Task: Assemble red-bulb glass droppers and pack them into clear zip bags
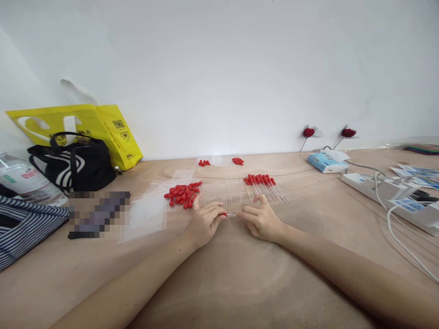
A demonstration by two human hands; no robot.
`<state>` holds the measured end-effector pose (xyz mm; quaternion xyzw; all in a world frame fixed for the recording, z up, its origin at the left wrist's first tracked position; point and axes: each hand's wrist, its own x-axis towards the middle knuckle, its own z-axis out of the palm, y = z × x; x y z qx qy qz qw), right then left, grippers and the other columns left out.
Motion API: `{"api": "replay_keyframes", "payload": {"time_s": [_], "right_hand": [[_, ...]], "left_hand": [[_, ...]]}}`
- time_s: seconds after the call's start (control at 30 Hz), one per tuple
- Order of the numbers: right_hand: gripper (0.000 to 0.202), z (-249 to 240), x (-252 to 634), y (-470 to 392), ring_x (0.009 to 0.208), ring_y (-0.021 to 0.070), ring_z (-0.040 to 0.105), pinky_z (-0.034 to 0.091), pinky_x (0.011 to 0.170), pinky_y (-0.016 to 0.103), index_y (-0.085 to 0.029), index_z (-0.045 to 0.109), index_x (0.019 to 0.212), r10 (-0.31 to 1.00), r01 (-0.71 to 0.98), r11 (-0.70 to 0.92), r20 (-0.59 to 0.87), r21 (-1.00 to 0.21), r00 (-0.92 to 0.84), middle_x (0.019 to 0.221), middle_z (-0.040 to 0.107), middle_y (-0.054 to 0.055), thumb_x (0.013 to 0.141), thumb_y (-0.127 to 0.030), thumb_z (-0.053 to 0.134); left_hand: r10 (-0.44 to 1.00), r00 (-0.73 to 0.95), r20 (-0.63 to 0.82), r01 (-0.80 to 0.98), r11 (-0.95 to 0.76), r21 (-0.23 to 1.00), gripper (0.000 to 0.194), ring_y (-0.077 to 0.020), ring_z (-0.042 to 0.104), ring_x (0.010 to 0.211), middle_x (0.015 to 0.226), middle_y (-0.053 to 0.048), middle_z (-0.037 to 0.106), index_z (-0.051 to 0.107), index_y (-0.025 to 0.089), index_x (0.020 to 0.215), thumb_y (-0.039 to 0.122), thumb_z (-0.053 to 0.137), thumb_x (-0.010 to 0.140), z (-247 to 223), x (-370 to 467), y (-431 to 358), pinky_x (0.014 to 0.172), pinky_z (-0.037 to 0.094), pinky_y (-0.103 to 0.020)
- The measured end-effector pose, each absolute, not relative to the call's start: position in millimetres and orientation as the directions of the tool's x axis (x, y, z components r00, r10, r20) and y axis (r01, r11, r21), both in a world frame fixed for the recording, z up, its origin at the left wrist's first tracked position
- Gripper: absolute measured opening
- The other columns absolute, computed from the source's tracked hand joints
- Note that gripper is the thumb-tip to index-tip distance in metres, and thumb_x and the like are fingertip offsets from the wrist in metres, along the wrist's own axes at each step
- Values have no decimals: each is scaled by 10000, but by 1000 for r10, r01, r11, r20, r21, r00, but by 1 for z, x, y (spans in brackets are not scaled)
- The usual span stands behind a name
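Near the middle of the table, my left hand point(205, 223) pinches a small red piece point(224, 214), mostly covered by the fingers. Facing it, my right hand point(259, 220) grips a thin clear stick point(232, 215), whose left end meets the red piece. A pile of red bulb-shaped pieces point(181, 194) lies just beyond my left hand. Behind both hands is a row of clear sticks point(221, 192). To its right, several sticks with red tips point(262, 179) lie side by side, slanting toward the front right.
Clear plastic bags point(146, 214) lie left of the red pile. Smaller red groups point(238, 161) sit near the wall. At left are a yellow bag point(118, 137) and a black bag point(92, 164). At right are a tissue pack point(325, 163), a power strip point(421, 219) and cables.
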<state>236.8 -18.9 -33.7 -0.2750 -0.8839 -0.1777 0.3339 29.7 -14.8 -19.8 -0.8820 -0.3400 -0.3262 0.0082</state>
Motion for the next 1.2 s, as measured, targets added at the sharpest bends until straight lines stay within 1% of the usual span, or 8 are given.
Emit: {"api": "replay_keyframes", "payload": {"time_s": [0.13,0.27,0.5,0.6,0.77,0.97,1.1,1.2], "right_hand": [[227,-32,236,-20,510,77,376,215,733,323,-151,581,755,309,612,753,692,241,-653,561,508,-25,769,-66,371],[211,-30,234,-22,512,82,365,218,691,311,-143,575,728,280,606,748,701,270,-657,568,501,-17,769,-81,378],[228,-31,229,-22,509,85,346,220,695,309,-145,577,722,302,617,754,715,225,-630,574,499,-14,817,-135,370],[209,-32,229,-21,551,93,385,226,708,311,-155,584,730,341,634,749,708,192,-618,593,522,-10,825,-173,399],[193,-31,232,-22,649,113,444,228,787,335,-176,600,756,380,682,710,720,175,-580,600,559,-8,838,-208,428],[172,-34,233,-23,700,116,482,201,874,377,-197,603,773,348,707,682,768,185,-537,611,591,-17,830,-191,441],[187,-36,231,-23,692,112,485,194,883,381,-185,596,747,349,705,690,779,163,-521,551,544,-23,823,-180,426],[189,-37,230,-22,706,112,490,178,890,385,-182,589,739,357,691,708,772,143,-526,550,539,-24,825,-188,420]], "left_hand": [[549,586,596,587,-795,155,166,-160,603,913,761,21,675,553,197,783,190,404,856,-15,34,-19,1019,-3,-466],[518,600,609,585,-804,107,176,-158,604,909,749,18,671,553,189,767,194,401,855,-13,36,-22,1024,6,-463],[494,615,614,581,-811,72,192,-159,605,908,747,13,674,563,181,752,200,404,857,-17,36,-20,1027,8,-464],[471,617,630,572,-818,51,166,-167,592,946,758,26,684,581,201,794,222,429,856,-18,34,-15,1027,-15,-469],[410,625,664,570,-821,-28,128,-209,547,1037,945,12,678,605,237,903,282,518,819,-14,28,-10,1020,-15,-503],[362,622,695,567,-820,-80,107,-228,529,1063,1020,0,654,628,229,800,250,525,815,-13,29,-12,1015,14,-524],[357,599,717,581,-810,-82,98,-232,539,1045,932,18,683,628,236,785,224,532,805,-12,33,-15,1008,0,-537],[343,604,719,555,-829,-72,102,-202,582,970,867,34,696,616,228,795,199,520,809,-12,35,-16,1015,-13,-520]]}}
